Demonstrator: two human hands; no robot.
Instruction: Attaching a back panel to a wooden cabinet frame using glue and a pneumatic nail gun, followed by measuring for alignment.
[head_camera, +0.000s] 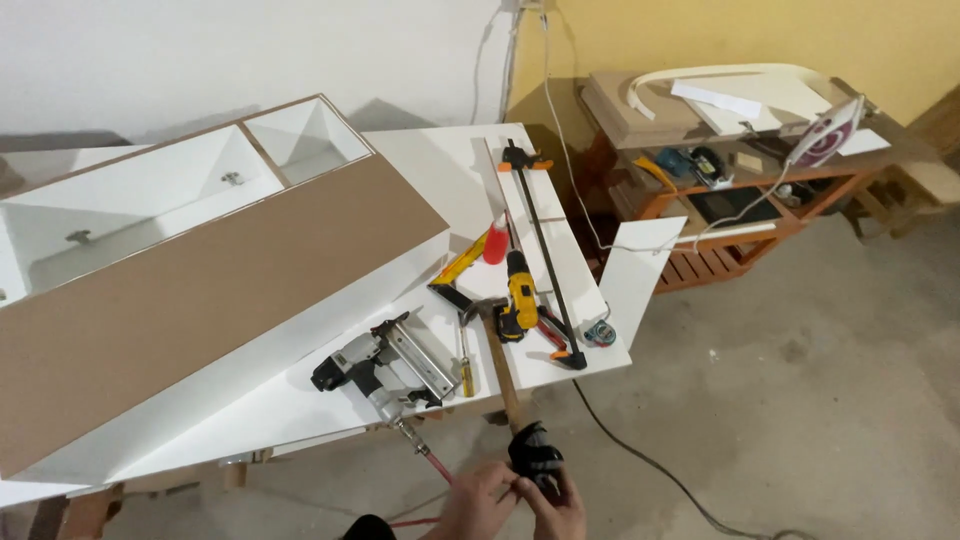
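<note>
Both my hands meet at the bottom edge of the view around a small black object (536, 455). My left hand (476, 500) pinches its lower side, and my right hand (555, 510) cups it from below. What the black object is cannot be made out. Just above it, the wooden handle of a hammer (500, 365) sticks out over the front edge of the white worktop (300, 400). A grey nail gun (375, 365) lies to the left of the hammer, its red hose (430, 465) running down past my left hand.
A long white cabinet (190, 260) with a brown back panel lies across the worktop. A yellow drill (520, 295), red bottle (496, 243), bar clamp (545, 255) and square lie on the right. A wooden shelf unit (740, 150) with an iron stands at back right. A black cable crosses the concrete floor.
</note>
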